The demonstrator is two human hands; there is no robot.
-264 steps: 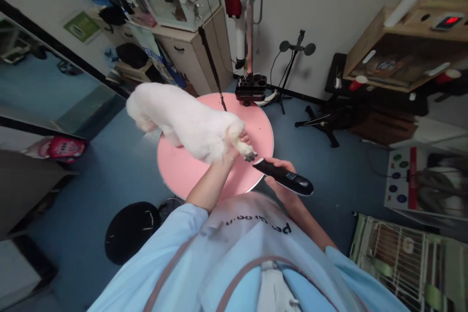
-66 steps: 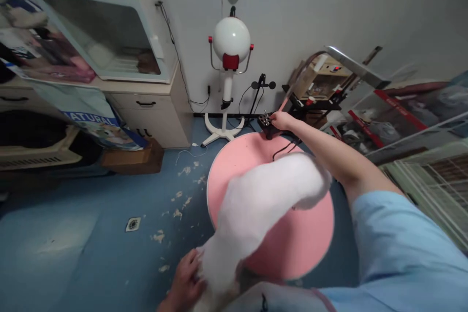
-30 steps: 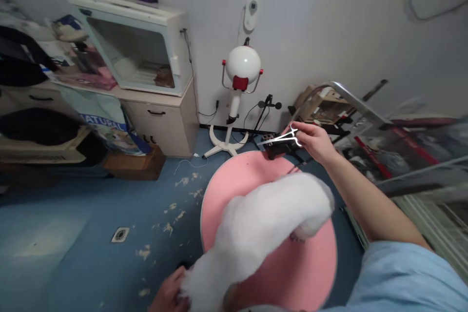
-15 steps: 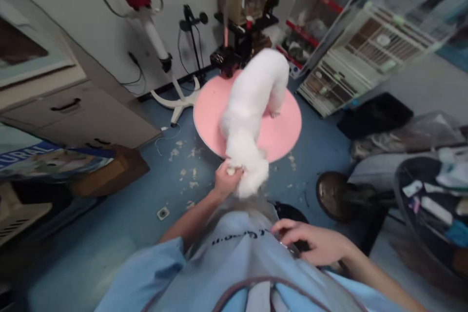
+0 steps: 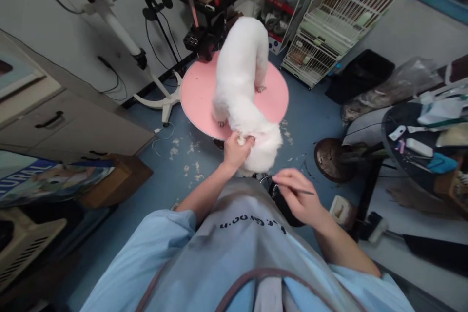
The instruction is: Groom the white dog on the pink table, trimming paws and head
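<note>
A white dog (image 5: 241,68) with short-clipped fur stands on a round pink table (image 5: 197,92), its head (image 5: 265,148) hanging past the near edge towards my apron. My left hand (image 5: 237,150) is closed at the side of the head, pinching what looks like the ear; a pale tuft shows between the fingers. Close to the muzzle, my right hand (image 5: 296,195) grips a thin metal tool (image 5: 302,191) with a slender curved tip. Its exact kind is hard to make out. The tip is apart from the ear. The dog's face is hidden from above.
Fur clippings (image 5: 190,170) lie on the blue floor. A white dryer stand (image 5: 164,102) is left of the table, and a wire cage (image 5: 329,29) behind right. At right, a dark round tray (image 5: 409,131) holds tools. A cardboard box (image 5: 113,180) sits at left.
My right hand has risen from the apron towards the dog's head, bringing up the thin metal tool. My left hand keeps its hold on the head, which is turned more to the right.
</note>
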